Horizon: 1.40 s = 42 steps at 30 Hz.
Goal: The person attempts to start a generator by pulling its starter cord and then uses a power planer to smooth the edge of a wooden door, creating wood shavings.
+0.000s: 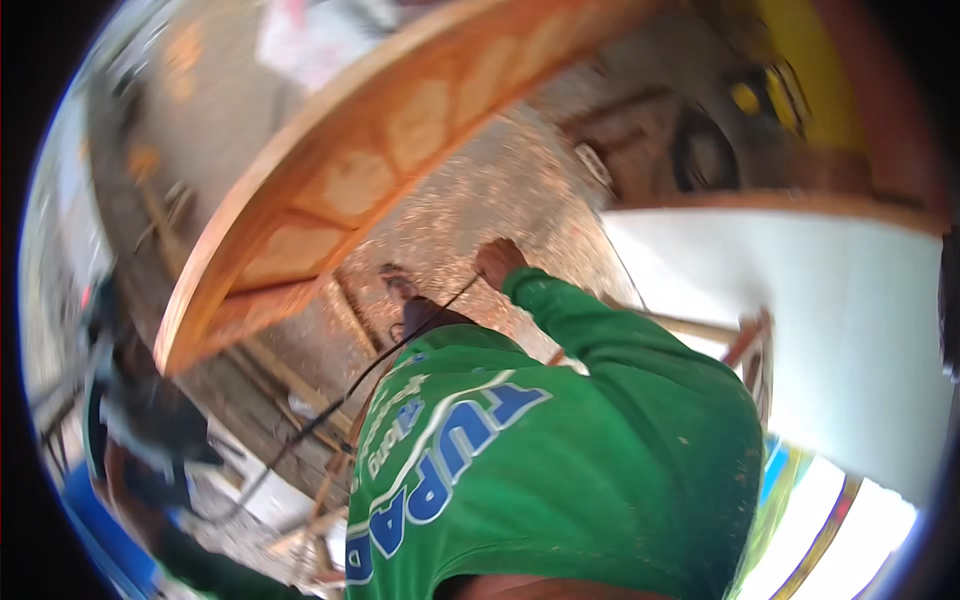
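Observation:
My right hand (500, 262), in front of my body, is closed around a thin black cord (355, 385). The cord slants down to the left, toward a dark grey power tool (150, 430) that is smeared by motion. At the far left, my left hand (118, 482) grips this tool; its fingers are blurred and the tool's exact kind cannot be made out. Ahead of me stretches an orange-brown wooden panelled door (345, 185), curved by the lens, with its long pale edge toward the upper left.
Wood shavings cover the concrete floor (450, 215). A large white board (790, 310) stands at the right. Timber pieces (270, 370) lie at the left below the door. A dark round coil or ring (703, 148) and a yellow object (815, 75) are at the upper right.

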### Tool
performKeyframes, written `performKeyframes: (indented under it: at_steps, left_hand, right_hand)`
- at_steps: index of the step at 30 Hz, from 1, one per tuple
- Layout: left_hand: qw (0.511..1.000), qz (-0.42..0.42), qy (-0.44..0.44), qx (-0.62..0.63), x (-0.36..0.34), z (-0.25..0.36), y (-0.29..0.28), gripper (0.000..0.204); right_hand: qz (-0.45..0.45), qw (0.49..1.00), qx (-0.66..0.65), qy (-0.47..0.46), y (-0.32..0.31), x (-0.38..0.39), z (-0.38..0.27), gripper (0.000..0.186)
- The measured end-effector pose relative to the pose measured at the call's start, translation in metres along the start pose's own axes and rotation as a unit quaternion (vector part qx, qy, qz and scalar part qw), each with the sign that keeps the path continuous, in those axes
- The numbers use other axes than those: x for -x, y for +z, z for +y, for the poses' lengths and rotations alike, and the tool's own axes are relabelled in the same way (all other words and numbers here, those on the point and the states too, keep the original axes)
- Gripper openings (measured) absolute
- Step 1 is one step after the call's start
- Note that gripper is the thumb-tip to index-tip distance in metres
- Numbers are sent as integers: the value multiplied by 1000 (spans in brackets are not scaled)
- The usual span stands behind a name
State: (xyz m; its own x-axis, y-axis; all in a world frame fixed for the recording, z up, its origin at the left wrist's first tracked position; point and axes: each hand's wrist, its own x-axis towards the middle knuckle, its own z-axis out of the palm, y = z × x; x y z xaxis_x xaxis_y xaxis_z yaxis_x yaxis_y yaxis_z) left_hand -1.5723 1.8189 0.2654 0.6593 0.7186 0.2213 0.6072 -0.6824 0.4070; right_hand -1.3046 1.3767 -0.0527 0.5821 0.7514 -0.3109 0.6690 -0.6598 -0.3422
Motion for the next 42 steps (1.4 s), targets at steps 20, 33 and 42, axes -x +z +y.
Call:
performKeyframes:
  at_steps: [20, 33, 42]
  left_hand:
    - [957, -225, -126, 131, -93, 4, -4, 27]
    - [878, -473, 65, 31, -107, -99, 1, 15]
    - [855, -495, 123, 92, -112, -130, 9, 15]
  right_hand:
    - [-94, 988, -80, 89, -62, -1, -112, 16]
    - [-100, 978, -68, 172, 19, 2, -214, 15]
    - [-92, 963, -47, 249, 34, 5, -245, 18]
